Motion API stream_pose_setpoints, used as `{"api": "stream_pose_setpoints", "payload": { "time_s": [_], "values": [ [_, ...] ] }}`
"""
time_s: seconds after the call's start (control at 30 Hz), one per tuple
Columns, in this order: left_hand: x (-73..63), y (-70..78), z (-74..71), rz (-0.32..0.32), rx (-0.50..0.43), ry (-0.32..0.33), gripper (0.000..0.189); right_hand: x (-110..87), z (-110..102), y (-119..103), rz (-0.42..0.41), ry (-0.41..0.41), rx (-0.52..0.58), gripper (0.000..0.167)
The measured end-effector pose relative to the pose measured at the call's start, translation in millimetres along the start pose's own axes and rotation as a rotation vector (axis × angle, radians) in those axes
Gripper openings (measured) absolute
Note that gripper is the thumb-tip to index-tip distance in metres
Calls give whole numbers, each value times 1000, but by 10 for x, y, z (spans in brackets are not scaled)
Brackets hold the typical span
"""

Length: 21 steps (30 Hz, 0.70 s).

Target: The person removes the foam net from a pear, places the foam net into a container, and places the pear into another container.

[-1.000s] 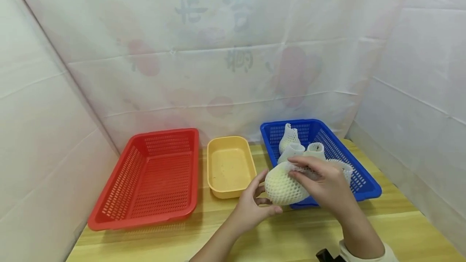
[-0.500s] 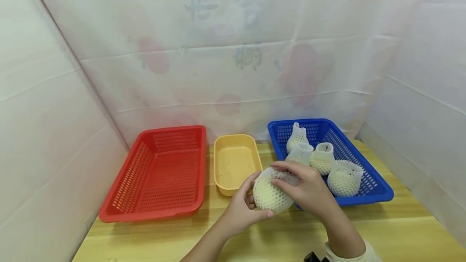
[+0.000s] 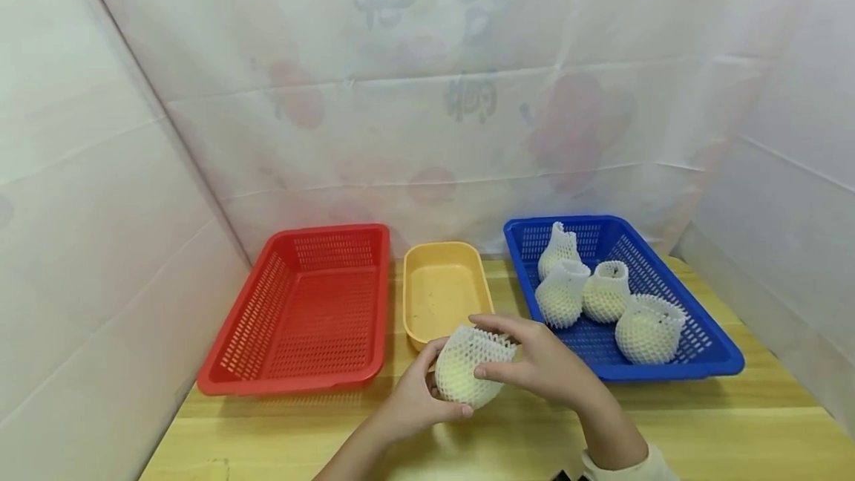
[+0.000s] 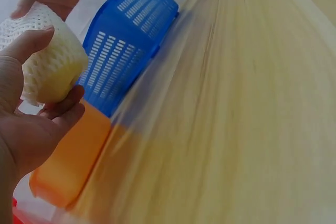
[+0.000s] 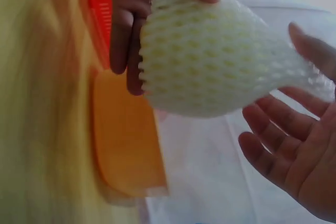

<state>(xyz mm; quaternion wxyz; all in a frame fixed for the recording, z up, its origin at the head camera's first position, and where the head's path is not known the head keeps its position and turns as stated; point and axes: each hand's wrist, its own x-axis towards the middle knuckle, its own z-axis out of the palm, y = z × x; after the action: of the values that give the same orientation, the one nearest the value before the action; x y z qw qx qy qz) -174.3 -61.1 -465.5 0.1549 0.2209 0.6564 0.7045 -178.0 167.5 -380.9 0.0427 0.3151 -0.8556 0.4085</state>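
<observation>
My left hand (image 3: 413, 396) grips a pale yellow round fruit (image 4: 62, 81) in a white foam net (image 3: 473, 362), above the table. Its thumb lies on the near side and its fingers are behind. In the left wrist view the fruit's bare yellow end sticks out of the net. My right hand (image 3: 534, 362) is at the net's loose end, thumb at the mesh. The right wrist view shows the right fingers (image 5: 273, 129) spread and relaxed beside the tapered end of the net.
A blue basket (image 3: 701, 318) at the right holds several netted fruits (image 3: 649, 332). A yellow tub (image 3: 446, 288) stands in the middle, just behind the hands. On the left is a red basket (image 3: 330, 310). Cloth walls (image 3: 401, 132) enclose the wooden table (image 3: 267, 436).
Both hands have moved left with the netted fruit, away from the blue basket to in front of the yellow tub. The right fingers have shifted toward the net's loose end. The head view has panned right-to-left.
</observation>
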Motion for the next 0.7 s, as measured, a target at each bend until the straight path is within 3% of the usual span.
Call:
{"api": "stream_pose_setpoints", "payload": {
  "time_s": [0.1,0.2,0.33,0.53,0.7],
  "values": [
    [-14,-46,-23,-10,-21,-24,85,-17,35,91,-7,-53,79,49],
    [-18,-75,-41,-23,-9,-52,84,-8,100,183,-82,-60,121,31],
    [-35,-55,-99,-29,131,-87,85,45,214,251,-141,-33,122,15],
    [-78,-65,-172,-40,395,-75,91,78,363,321,-91,-72,74,9],
    [-91,-93,-193,-38,466,-98,90,74,429,344,-45,-94,52,9]
  ]
}}
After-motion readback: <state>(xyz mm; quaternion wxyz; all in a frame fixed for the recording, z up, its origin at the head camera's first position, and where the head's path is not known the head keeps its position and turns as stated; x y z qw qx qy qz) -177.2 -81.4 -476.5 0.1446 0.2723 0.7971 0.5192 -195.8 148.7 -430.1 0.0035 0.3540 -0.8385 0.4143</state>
